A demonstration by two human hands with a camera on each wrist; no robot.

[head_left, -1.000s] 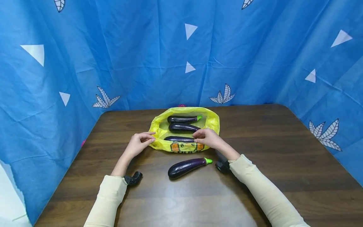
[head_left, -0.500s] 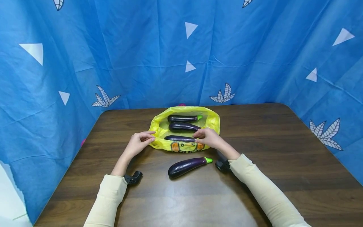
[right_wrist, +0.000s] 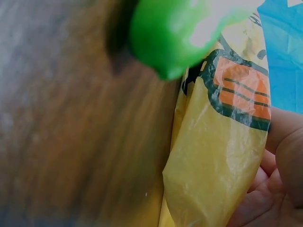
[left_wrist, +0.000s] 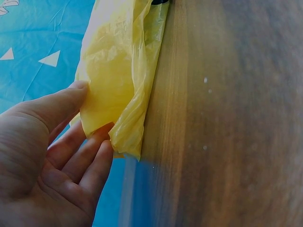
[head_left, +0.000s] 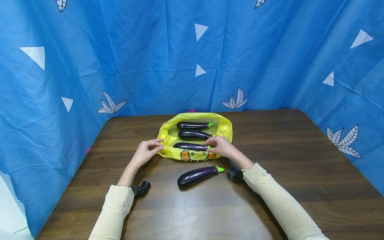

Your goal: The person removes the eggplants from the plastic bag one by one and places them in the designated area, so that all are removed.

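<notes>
The left hand [head_left: 145, 152] pinches the yellow bag [head_left: 171, 152], while the right hand [head_left: 220, 146], whose grip I cannot tell, is nearer the loose eggplant [head_left: 196, 177], lying leftward and wristward of it on the bench [head_left: 288, 160], green end toward that wrist.

Three eggplants [head_left: 194, 134] are lying in the bag [head_left: 172, 153]
A fourth eggplant [head_left: 196, 177] is lying nearer me, on the bench [head_left: 186, 216].

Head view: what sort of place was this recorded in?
Probably a makeshift recording booth, though the room beyond is hidden: a patterned blue curtain hangs around the back and sides of a wood-grain table, and black wrist cameras are worn.
</notes>
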